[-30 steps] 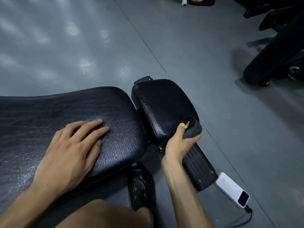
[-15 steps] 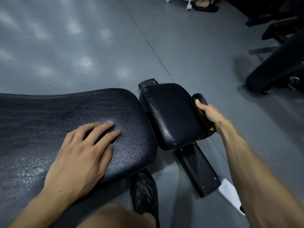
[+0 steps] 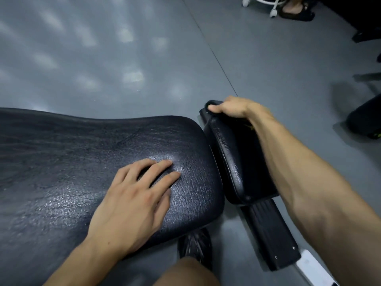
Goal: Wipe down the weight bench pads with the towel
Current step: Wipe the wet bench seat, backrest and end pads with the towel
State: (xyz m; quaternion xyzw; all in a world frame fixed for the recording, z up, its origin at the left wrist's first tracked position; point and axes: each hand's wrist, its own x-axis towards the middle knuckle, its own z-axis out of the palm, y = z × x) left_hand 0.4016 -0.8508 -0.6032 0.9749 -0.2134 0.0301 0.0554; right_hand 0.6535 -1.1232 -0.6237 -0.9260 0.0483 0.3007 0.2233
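The long black bench pad fills the left and middle of the view. My left hand rests flat on its right end, fingers straight. Just to the right sits a smaller black seat pad. My right hand is at that pad's far top edge and grips the dark towel, of which only a small fold shows past my thumb. A bit of the towel's yellow marking shows beside my wrist. My right forearm crosses over the small pad.
A black frame foot juts out below the small pad, with a white phone-like device on the grey floor beside it. My black shoe stands under the bench. Other black equipment at the right; a wheeled stand and someone's sandalled foot at top.
My right hand with the towel has moved from the small pad's near edge, along its right side, up to its far top edge. My left hand has stayed on the long pad.
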